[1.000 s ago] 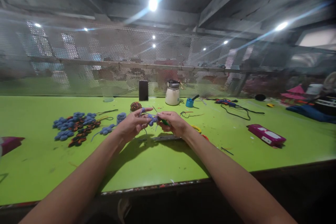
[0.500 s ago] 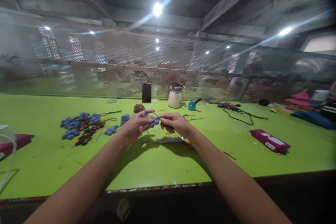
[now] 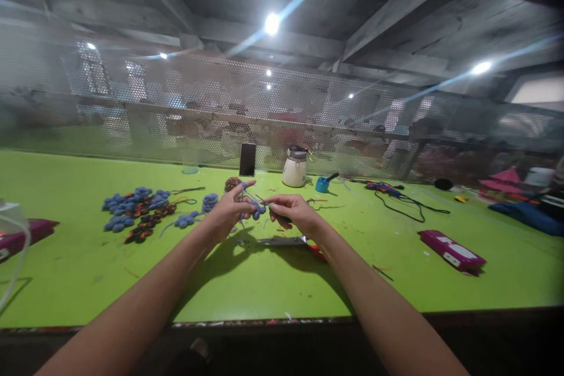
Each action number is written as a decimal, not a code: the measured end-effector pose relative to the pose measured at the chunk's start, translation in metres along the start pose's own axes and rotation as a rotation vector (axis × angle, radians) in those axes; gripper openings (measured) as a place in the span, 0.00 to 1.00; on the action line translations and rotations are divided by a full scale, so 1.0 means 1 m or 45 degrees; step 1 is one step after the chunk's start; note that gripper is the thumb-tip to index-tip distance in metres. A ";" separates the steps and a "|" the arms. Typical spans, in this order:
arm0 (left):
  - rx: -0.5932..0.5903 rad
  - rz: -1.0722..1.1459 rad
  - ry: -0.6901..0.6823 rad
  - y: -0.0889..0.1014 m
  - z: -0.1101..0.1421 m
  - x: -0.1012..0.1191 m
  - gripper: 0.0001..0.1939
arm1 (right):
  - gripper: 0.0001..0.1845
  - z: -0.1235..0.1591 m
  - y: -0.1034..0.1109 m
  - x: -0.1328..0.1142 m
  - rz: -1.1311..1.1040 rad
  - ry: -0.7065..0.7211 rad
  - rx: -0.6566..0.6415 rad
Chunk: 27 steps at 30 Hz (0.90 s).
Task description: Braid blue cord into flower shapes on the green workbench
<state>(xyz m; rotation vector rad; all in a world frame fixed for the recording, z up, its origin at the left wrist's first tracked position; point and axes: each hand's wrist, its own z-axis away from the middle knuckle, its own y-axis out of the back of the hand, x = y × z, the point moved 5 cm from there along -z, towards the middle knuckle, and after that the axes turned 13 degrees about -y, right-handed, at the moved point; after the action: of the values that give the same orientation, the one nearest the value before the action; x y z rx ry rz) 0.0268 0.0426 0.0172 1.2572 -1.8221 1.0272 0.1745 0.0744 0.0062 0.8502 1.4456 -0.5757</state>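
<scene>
Between my hands, above the green table (image 3: 264, 296), is a small blue crochet piece (image 3: 258, 210). My left hand (image 3: 230, 211) pinches it, with blue yarn running over the raised index finger. My right hand (image 3: 291, 210) is closed around a crochet hook (image 3: 261, 200), whose thin shaft points up and left by the crochet piece; its dark handle is mostly covered by my fingers. Scissors (image 3: 282, 241) with red handles lie below my hands. Left of my left hand are a ball of blue yarn (image 3: 210, 202) and a blue crochet flower (image 3: 185, 220) with a loose tail.
Several blue crochet flowers (image 3: 118, 222) and dark orange ones (image 3: 152, 220) lie at left. Behind stand a phone (image 3: 247, 160), a cream jug (image 3: 294, 170) and a blue pot (image 3: 322, 184). Multicoloured yarn (image 3: 231, 183) sits behind my left hand. A purple power strip (image 3: 452, 251) is at right.
The view has tilted slightly. The crochet piece hangs a little lower at my left fingers, and the hook with its yarn has shifted slightly beside it. Both hands keep their hold.
</scene>
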 end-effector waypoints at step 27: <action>0.026 0.026 -0.008 0.005 0.000 -0.001 0.52 | 0.23 0.003 0.006 -0.005 -0.153 -0.036 0.141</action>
<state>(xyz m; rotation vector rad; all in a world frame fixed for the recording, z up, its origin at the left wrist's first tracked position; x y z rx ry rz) 0.0227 0.0441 0.0153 1.2575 -1.8373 1.0567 0.1805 0.0752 0.0120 0.8420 1.4561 -0.7612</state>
